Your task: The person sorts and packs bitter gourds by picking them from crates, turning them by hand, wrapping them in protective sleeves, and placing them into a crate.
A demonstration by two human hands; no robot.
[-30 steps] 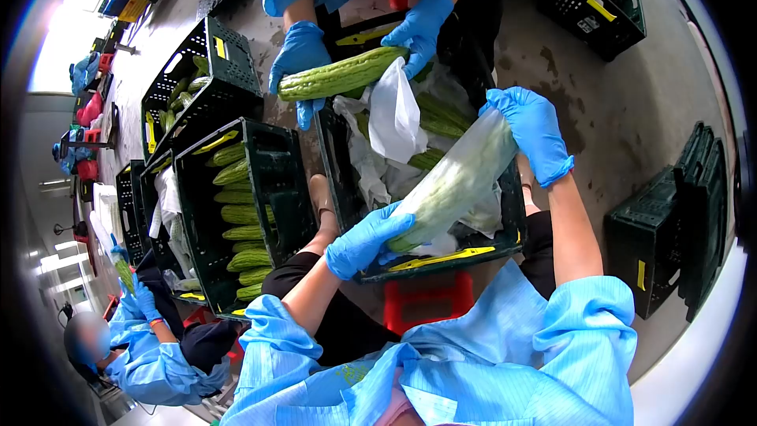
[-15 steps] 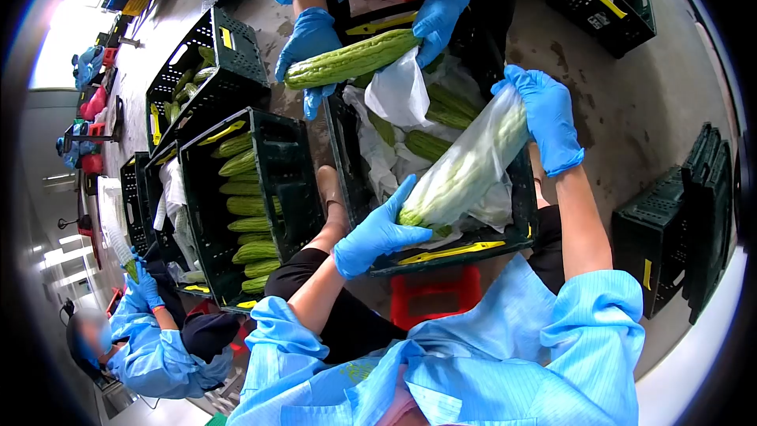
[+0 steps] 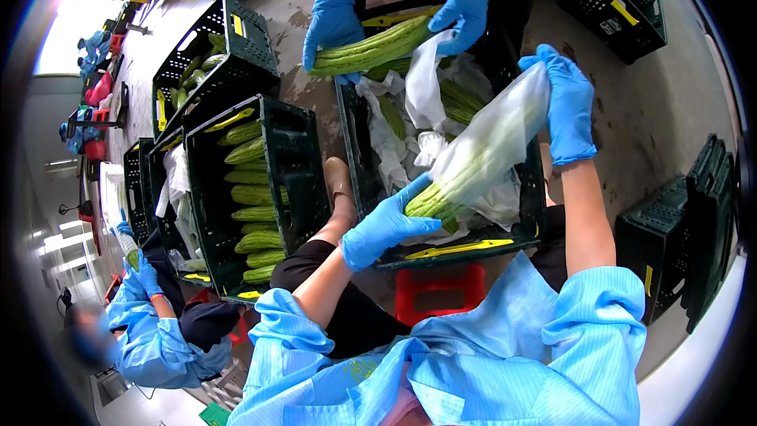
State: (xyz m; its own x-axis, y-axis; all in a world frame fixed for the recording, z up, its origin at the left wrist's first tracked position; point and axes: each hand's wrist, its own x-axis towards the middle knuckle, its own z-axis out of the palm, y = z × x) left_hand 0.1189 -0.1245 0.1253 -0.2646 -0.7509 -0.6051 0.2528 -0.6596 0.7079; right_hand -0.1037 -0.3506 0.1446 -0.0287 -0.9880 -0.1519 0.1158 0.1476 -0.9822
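My blue-gloved left hand [image 3: 388, 225] grips the bare lower end of a green bitter melon [image 3: 432, 200]. A thin white sleeve [image 3: 505, 130] covers the rest of it, slanting up to the right. The fingers of my right hand [image 3: 564, 102] pinch the sleeve's upper end. Below lies a dark green crate [image 3: 465, 252] with melons and crumpled white wrapping. Across it, a co-worker's two gloved hands [image 3: 333, 30] hold another melon [image 3: 371, 54], with a white wrapping [image 3: 426, 87] hanging near its right end.
A crate [image 3: 296, 170] of stacked melons stands left, with another melon crate [image 3: 252, 55] behind it. Folded dark crates [image 3: 658, 229] are at the right. A red stool [image 3: 438, 292] is below the middle crate. Another person [image 3: 162, 339] sits lower left, holding a melon.
More of the melon's lower end shows below the sleeve, and my left hand has closed round it after opening. The view has shifted, moving the crates right and down in the frame.
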